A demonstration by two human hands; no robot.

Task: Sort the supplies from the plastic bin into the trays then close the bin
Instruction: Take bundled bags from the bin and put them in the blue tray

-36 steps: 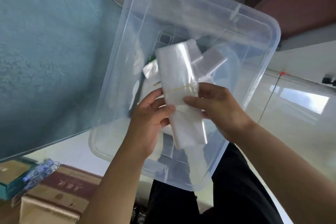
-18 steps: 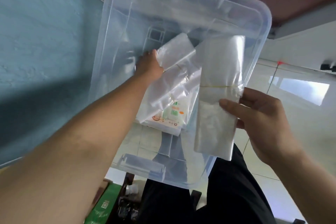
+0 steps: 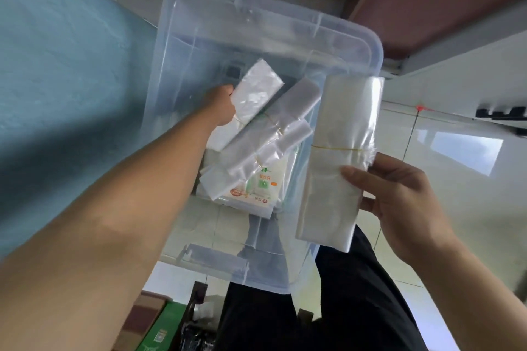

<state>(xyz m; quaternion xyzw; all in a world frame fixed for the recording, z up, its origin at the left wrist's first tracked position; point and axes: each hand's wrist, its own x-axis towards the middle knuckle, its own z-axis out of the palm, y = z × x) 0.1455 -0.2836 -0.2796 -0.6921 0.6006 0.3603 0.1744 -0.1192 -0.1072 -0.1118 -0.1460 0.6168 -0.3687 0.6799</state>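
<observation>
The right hand (image 3: pixel 399 202) grips one bundle of clear plastic bags (image 3: pixel 339 162), thumb across the front and fingers behind, just below the yellow rubber band (image 3: pixel 336 147) that binds it. The bundle is held upright over the near right rim of the plastic bin (image 3: pixel 373 45), outside the pile; this position probably keeps it clear while the other hand works. The left hand (image 3: pixel 221 107) reaches into the bin and rests against the left edge of a second bag bundle (image 3: pixel 256 88). Its fingers are hidden behind that bundle, so whether they are clenched on it or only touching cannot be determined. This reach suggests a second item is being collected before transfer to the trays, which are not in view. Count inside the bin: at least three banded bag bundles, lying crossed to the right of the left hand, and one printed packet (image 3: pixel 256 185) beneath them; further items under the pile cannot be ruled out. Count in hand: one bundle. No lid is visible, and the bin remains open. Sorting is judged to be at an early stage.
</observation>
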